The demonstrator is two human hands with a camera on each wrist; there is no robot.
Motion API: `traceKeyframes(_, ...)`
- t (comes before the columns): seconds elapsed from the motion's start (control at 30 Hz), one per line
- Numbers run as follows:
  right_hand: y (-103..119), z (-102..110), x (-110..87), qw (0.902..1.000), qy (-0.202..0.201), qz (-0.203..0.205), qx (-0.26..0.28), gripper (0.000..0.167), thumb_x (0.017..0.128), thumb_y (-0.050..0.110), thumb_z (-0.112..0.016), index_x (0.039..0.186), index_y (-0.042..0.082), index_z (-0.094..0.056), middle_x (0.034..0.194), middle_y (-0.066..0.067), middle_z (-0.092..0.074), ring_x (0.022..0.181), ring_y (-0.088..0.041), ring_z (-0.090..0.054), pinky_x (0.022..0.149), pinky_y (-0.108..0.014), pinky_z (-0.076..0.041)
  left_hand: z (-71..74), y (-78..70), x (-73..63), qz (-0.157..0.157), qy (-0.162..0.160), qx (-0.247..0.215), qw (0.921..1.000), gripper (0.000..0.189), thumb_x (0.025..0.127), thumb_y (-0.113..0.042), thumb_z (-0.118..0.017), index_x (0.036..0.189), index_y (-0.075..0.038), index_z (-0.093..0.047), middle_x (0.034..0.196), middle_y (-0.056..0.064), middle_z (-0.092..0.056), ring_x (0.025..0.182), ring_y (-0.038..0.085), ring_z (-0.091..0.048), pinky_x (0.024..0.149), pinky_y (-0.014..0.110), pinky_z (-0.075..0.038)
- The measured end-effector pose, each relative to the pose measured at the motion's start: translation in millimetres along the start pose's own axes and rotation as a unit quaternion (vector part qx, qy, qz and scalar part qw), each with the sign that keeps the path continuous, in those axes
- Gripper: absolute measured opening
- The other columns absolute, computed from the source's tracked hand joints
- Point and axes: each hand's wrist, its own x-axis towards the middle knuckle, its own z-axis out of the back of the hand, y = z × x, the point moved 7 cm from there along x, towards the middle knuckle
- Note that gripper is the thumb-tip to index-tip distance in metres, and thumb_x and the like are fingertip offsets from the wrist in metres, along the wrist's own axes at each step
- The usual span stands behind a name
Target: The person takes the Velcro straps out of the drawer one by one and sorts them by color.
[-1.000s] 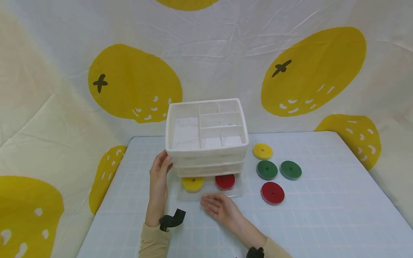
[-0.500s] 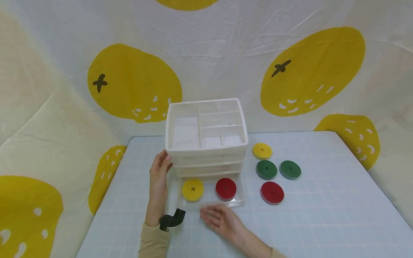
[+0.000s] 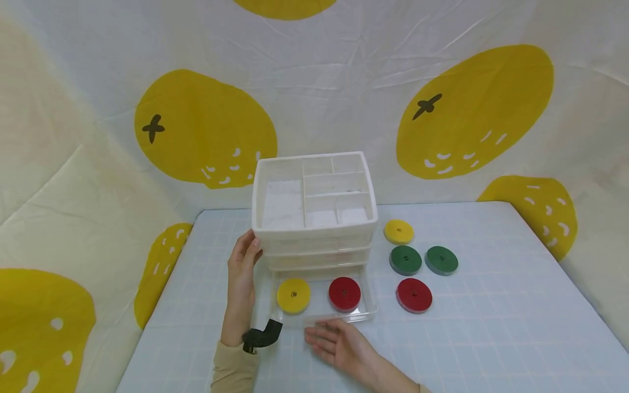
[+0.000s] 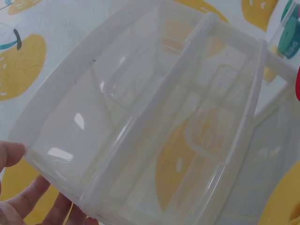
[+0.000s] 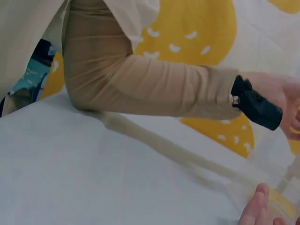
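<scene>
A white plastic drawer organizer (image 3: 314,234) stands on the table, its top tray divided into compartments. My left hand (image 3: 242,267) holds its left front corner; in the left wrist view the thumb (image 4: 10,153) lies at the corner and the fingers are along the side. The clear bottom drawer (image 3: 319,315) is pulled out. Inside it lie a yellow disc (image 3: 293,296) on the left and a red disc (image 3: 344,295) on the right, each with a small centre hole. My right hand (image 3: 344,346) is at the drawer's front edge, fingers curled against it; the exact contact is partly hidden.
To the right of the organizer lie another yellow disc (image 3: 398,232), two green discs, one a green disc (image 3: 405,260) nearer the organizer, and another red disc (image 3: 414,295). A patterned cloth (image 3: 339,98) hangs behind the table (image 3: 501,305).
The bottom drawer has slid out toward me together with my right hand, bringing the yellow and red discs inside fully into view. The left hand has stayed at the organizer's corner.
</scene>
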Motion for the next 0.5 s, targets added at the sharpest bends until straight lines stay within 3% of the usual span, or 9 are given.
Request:
traceKeyframes(0.13,1.7,1.4,-2.7,0.9994,0.021,-0.018,-0.02,0.055,0.102,0.029,-0.039,0.145,-0.004,-0.029,0.138,-0.021,-0.054,0.12,-0.026,-0.06,0.11,-0.041,-0.04,0.6,0.6,1.1,0.003,-0.006,0.009,0.9999,0.04,0.096,-0.032,-0.057,0.131,-0.012,-0.053,0.124,-0.005,-0.057,0.112,0.013,-0.052,0.105,0.034,-0.039)
traceKeyframes(0.27,3.8,0.6,-8.6,0.9934,0.065,-0.055,-0.077,0.054,0.102,0.031,-0.039,0.144,-0.003,-0.035,0.134,-0.017,-0.058,0.118,-0.023,-0.061,0.107,-0.039,-0.043,1.0,0.6,1.6,0.001,-0.009,0.01,0.9999,0.039,0.096,-0.032,-0.058,0.13,-0.013,-0.054,0.124,-0.005,-0.057,0.113,0.014,-0.052,0.105,0.034,-0.039)
traceKeyframes(0.4,8.6,-3.4,-17.4,0.9734,0.125,-0.082,-0.174,0.046,0.102,0.031,-0.04,0.135,0.0,-0.048,0.129,-0.012,-0.063,0.113,-0.02,-0.064,0.102,-0.038,-0.048,1.5,0.5,1.6,0.003,-0.013,0.01,0.9999,0.04,0.096,-0.031,-0.058,0.131,-0.012,-0.054,0.123,-0.007,-0.058,0.113,0.012,-0.052,0.105,0.034,-0.039)
traceKeyframes(0.5,17.6,-7.5,-23.3,0.9515,0.152,-0.061,-0.26,0.044,0.101,0.031,-0.043,0.129,-0.001,-0.053,0.126,-0.015,-0.064,0.11,-0.023,-0.066,0.099,-0.039,-0.05,1.5,0.3,1.5,0.005,-0.015,0.011,0.9998,0.041,0.096,-0.031,-0.058,0.132,-0.011,-0.053,0.122,-0.007,-0.058,0.113,0.011,-0.052,0.105,0.034,-0.039)
